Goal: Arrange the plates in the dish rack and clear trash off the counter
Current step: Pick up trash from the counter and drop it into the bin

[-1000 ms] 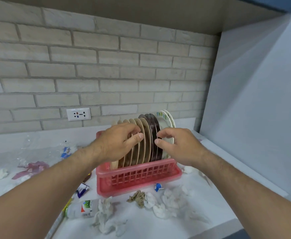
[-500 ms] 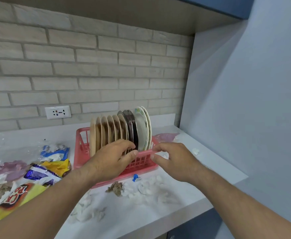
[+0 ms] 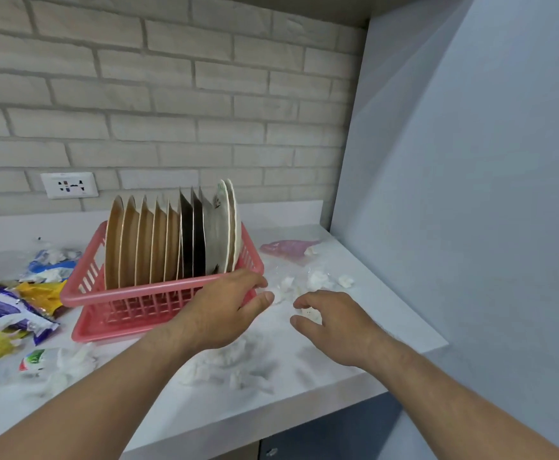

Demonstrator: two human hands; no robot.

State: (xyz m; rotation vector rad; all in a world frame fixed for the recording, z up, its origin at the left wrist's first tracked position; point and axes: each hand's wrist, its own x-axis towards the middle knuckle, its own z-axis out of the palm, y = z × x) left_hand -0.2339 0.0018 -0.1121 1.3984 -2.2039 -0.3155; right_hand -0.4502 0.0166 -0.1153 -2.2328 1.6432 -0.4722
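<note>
Left hand [image 3: 225, 310] and right hand [image 3: 334, 323] are dropping from the plates [image 3: 172, 240] (upright in the pink rack [image 3: 128, 294]), fingers loosely curled, gripping nothing, over tissue scraps [image 3: 316, 280].

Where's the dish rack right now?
Head view, centre-left: the pink dish rack sits on the counter before the brick wall, snack wrappers on its left, the left hand at its front-right corner.

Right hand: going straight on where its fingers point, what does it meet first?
Probably the white tissue scrap at its fingertips on the counter; beyond that, the left hand. Depth unclear.
</note>
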